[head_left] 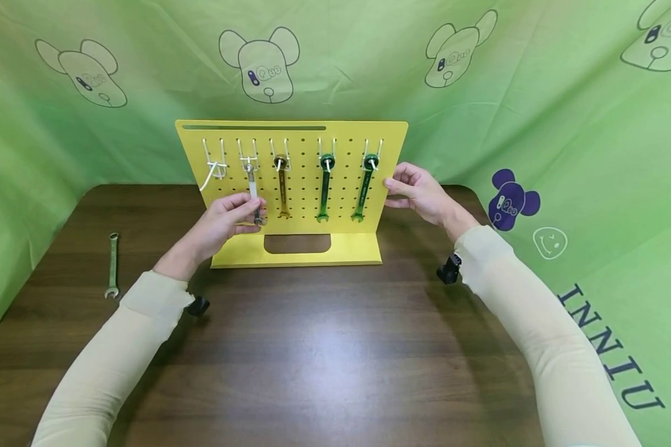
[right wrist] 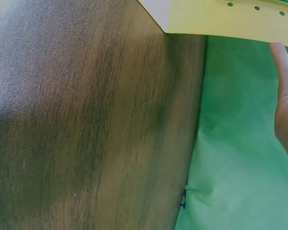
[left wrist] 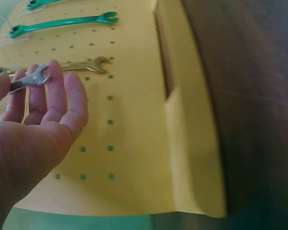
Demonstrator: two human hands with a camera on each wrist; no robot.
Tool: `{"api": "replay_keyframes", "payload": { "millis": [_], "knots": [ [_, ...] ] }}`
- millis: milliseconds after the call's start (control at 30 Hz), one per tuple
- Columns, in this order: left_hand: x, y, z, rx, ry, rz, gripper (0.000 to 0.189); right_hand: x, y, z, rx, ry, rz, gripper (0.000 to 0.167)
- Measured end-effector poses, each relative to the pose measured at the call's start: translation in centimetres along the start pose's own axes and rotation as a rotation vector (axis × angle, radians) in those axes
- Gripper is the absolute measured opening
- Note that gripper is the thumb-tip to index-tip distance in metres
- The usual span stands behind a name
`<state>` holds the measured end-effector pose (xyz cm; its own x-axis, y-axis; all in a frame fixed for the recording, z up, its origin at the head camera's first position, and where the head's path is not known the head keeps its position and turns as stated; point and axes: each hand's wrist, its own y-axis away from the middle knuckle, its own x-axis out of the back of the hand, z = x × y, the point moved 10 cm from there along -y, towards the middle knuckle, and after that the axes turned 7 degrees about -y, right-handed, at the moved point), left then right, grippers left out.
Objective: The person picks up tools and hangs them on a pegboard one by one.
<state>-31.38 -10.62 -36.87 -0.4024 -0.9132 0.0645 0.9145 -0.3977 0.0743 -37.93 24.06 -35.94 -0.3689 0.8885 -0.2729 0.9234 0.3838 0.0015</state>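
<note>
My left hand (head_left: 232, 217) pinches the lower part of a silver combination wrench (head_left: 252, 185) between thumb and fingers. The wrench's ring end is up at a white hook on the yellow pegboard (head_left: 307, 192), and its open jaw shows past the fingers in the left wrist view. At the board's right edge, my right hand (head_left: 422, 192) grips with the thumb in front and the fingers partly hidden behind. A gold wrench (head_left: 283, 189) and two green wrenches, one mid-right (head_left: 325, 191) and one far right (head_left: 363, 191), hang from hooks by their ring ends.
Another greenish wrench (head_left: 114, 266) lies on the brown wooden table (head_left: 324, 347) at the left. The leftmost white hook (head_left: 215, 167) carries no wrench. A green printed curtain (head_left: 358, 62) stands behind and beside the table.
</note>
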Motion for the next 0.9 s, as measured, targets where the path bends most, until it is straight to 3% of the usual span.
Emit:
{"api": "replay_keyframes", "payload": {
  "millis": [133, 433, 900],
  "knots": [
    [0.2, 0.0, -1.4, 0.040, -0.032, -0.011, 0.051, 0.0, 0.1, -0.1, 0.005, 0.012, 0.007, 0.007],
    [0.2, 0.0, -2.9, 0.082, -0.047, -0.045, 0.060, 0.0, 0.2, 0.0, 0.008, 0.010, 0.022, 0.007],
    [0.2, -0.9, -3.3, 0.130, -0.032, -0.029, 0.052, -0.1, 0.0, -0.1, 0.001, 0.023, 0.026, 0.007]
  ]
}}
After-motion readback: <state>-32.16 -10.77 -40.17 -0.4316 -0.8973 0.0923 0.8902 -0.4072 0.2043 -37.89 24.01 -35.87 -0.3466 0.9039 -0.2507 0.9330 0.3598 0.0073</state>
